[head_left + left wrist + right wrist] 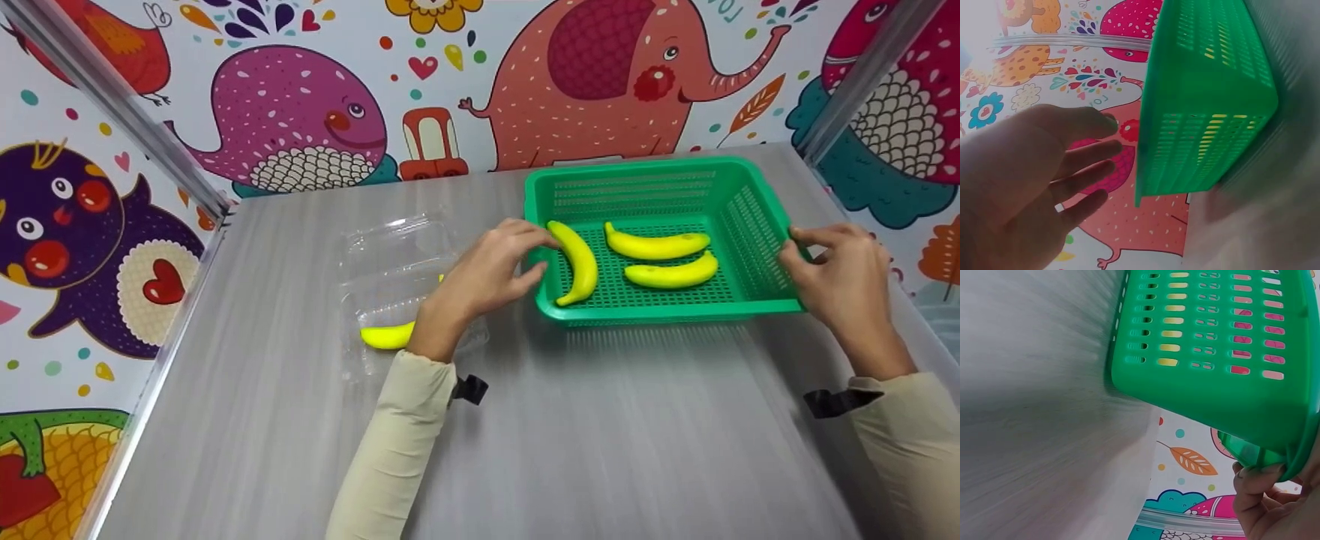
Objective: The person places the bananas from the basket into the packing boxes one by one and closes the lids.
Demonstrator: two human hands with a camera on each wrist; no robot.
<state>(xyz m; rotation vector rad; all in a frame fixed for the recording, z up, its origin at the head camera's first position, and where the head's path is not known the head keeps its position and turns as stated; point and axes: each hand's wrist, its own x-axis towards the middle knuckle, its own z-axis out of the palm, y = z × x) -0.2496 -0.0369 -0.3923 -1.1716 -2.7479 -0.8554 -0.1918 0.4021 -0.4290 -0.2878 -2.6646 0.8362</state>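
Note:
A green plastic basket [675, 308] with slotted walls stands on the table, holding three yellow bananas: one upright along its left side [579, 262], two lying crosswise [652, 246], [667, 276]. My right hand [847, 281] grips the basket's right rim, thumb and fingers around the edge in the right wrist view. Beside the left rim is my left hand [491, 266]; the left wrist view shows its fingers [1092, 154] loosely extended, apart from the basket wall [1190, 95]. A clear plastic clamshell box [394, 244] lies lid up to the left, with a banana [384, 337] inside, partly hidden by my left wrist.
The grey wood-grain table [247, 360] carries the box and basket. Behind it stands a wall panel [442, 67] printed with cartoon animals, close to the basket's back rim. Metal posts [150, 127] rise at both rear corners. A yellow scrap [441, 278] shows behind my left hand.

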